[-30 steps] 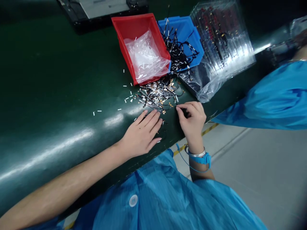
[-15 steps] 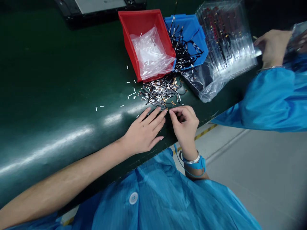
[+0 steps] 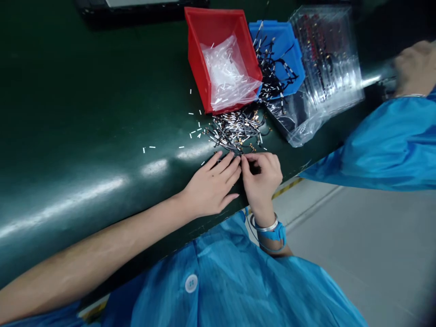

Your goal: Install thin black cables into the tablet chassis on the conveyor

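While nearly shut, right fingers (image 3: 254,157) on cable (image 3: 255,169)

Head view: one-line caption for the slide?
Left hand and right hand at a spilled pile of cables below red bin and blue bin.

You're in an electronics assembly workshop: a long dark-green anti-static table (image 3: 85,113) holds a red plastic bin (image 3: 200,68), a blue plastic bin (image 3: 293,59) and loose thin black cables (image 3: 235,131), and you wear a blue anti-static smock (image 3: 231,277) and a blue wrist strap (image 3: 274,232).
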The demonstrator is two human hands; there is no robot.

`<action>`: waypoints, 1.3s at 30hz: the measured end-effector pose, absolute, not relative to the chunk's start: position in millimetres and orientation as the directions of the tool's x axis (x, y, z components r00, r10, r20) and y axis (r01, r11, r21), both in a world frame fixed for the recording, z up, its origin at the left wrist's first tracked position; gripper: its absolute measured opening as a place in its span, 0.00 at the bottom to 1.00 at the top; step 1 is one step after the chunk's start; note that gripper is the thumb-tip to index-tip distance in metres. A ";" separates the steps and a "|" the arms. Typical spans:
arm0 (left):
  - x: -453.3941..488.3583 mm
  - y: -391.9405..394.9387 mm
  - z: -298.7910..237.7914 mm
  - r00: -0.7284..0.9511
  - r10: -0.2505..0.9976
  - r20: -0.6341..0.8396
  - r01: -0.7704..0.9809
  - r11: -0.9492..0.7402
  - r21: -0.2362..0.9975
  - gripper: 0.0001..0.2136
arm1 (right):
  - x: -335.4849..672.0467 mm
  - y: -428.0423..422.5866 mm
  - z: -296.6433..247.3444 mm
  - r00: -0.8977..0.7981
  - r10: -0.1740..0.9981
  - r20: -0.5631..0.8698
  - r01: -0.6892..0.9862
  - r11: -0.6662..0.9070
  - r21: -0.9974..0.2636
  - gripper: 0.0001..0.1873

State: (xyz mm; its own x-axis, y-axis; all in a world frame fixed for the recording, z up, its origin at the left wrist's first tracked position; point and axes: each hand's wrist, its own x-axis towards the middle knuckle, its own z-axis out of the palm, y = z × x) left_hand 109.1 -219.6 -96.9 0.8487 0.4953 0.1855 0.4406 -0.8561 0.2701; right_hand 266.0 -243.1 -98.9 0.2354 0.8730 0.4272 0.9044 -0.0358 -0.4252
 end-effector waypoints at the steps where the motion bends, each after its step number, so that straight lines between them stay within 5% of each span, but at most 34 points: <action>1: 109.2 -219.6 -96.6 0.848 0.498 0.183 0.442 -0.854 0.276 0.29 | 265.4 -243.4 -98.8 0.238 0.870 0.431 0.905 -0.037 -0.423 0.06; 9: 109.9 -219.6 -94.3 0.852 0.504 0.144 0.442 -0.838 0.319 0.29 | 264.4 -240.5 -98.3 0.397 0.869 0.295 0.777 -0.148 -0.612 0.05; 14: 110.0 -219.8 -93.0 0.854 0.507 0.114 0.451 -0.832 0.322 0.29 | 264.5 -239.7 -99.7 0.435 0.855 0.284 0.763 -0.183 -0.619 0.06; 23: 109.6 -219.8 -92.5 0.848 0.518 0.111 0.463 -0.826 0.321 0.29 | 258.8 -249.1 -97.3 0.214 0.869 0.446 0.933 -0.047 -0.356 0.07; 32: 109.7 -219.1 -92.3 0.852 0.513 0.107 0.453 -0.823 0.343 0.29 | 249.8 -262.0 -86.7 0.070 0.937 0.342 0.992 -0.028 -0.126 0.16; 35: 109.9 -219.1 -92.8 0.851 0.512 0.116 0.448 -0.823 0.348 0.29 | 252.7 -262.8 -85.4 0.097 0.953 0.286 0.981 -0.043 -0.189 0.17; 39: 109.6 -219.3 -92.2 0.849 0.515 0.116 0.455 -0.826 0.332 0.28 | 264.7 -265.6 -85.7 0.169 0.952 0.254 0.880 -0.029 -0.474 0.17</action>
